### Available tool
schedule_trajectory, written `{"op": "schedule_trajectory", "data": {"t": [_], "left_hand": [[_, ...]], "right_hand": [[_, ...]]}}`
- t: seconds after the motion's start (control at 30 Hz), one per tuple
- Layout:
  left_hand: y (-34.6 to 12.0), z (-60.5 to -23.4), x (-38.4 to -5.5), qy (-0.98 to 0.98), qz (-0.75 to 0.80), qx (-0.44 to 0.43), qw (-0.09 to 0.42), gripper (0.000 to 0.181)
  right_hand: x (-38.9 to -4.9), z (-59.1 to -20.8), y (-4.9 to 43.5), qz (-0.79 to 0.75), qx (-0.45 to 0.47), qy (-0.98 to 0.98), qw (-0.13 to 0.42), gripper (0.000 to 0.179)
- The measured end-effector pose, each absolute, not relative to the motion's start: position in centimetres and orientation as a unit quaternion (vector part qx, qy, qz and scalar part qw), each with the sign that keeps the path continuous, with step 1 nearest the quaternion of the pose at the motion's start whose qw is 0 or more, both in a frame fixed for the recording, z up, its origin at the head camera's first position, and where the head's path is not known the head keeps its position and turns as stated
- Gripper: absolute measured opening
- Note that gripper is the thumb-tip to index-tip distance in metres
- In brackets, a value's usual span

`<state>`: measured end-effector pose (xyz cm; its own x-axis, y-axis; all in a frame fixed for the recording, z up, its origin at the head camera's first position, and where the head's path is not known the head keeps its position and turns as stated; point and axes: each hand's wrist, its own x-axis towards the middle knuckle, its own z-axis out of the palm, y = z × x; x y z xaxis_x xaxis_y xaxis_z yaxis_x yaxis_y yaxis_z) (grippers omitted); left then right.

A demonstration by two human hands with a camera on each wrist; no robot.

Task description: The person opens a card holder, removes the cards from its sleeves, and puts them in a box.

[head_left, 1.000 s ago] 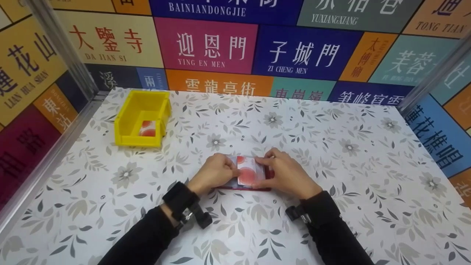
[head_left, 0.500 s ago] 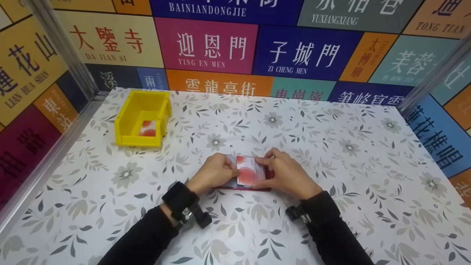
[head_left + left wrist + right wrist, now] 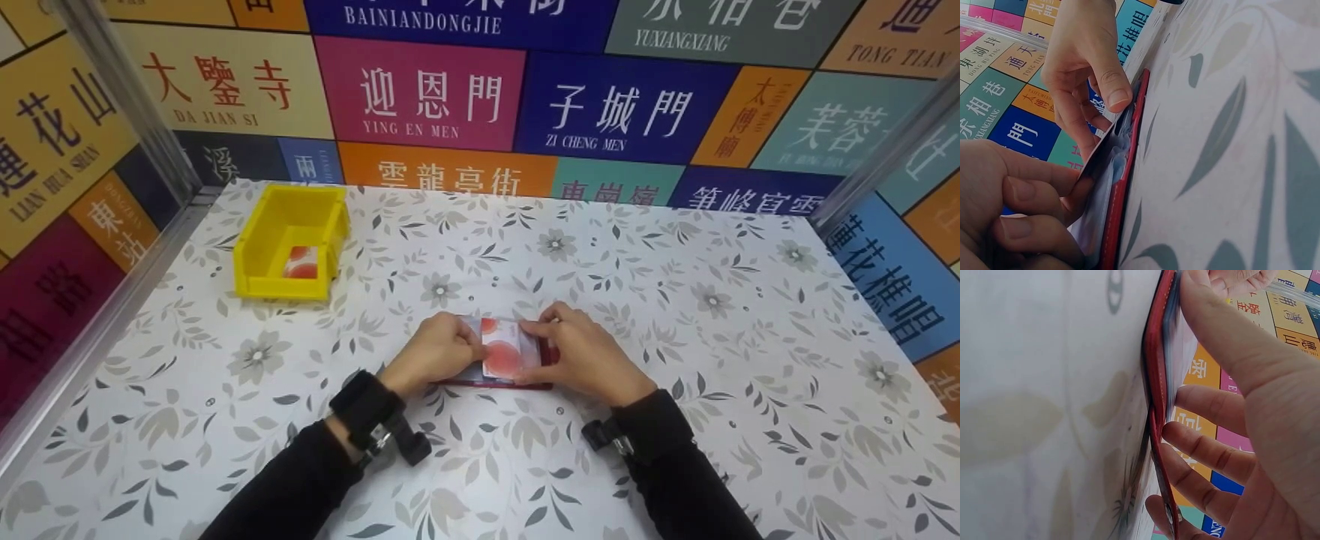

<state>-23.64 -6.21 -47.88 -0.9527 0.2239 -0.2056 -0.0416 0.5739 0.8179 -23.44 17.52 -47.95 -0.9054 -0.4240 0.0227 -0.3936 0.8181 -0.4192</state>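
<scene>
A red card holder (image 3: 545,386) with clear plastic sleeves lies open on the table. On its sleeves is a white card with red circles (image 3: 501,352); whether it is inside a sleeve I cannot tell. My left hand (image 3: 435,346) pinches the card's left edge between thumb and curled fingers. From the other side my right hand (image 3: 589,352) holds the card holder, thumb at the near edge and index finger toward the far edge. In the right wrist view, the other fingers rest along the red cover (image 3: 1155,365). A stitched red edge (image 3: 1123,197) shows low in the left wrist view.
A yellow bin (image 3: 281,286) stands at the back left, with a similar red-and-white card (image 3: 301,262) inside. The table (image 3: 675,480) has a leaf and flower print. Panels with large characters (image 3: 420,90) wall off the back and both sides.
The card has shifted very slightly left. Both hands keep nearly the same place and hold.
</scene>
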Motion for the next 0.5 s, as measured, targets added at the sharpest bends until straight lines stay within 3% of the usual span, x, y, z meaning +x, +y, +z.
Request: {"op": "schedule_trajectory", "data": {"t": [0.5], "left_hand": [[-6.12,-47.81,-23.59,0.868,0.469,0.042,0.158,0.024]], "right_hand": [[-23.45,-47.82,17.57,-0.204,-0.219,0.954,0.031,0.085]]}}
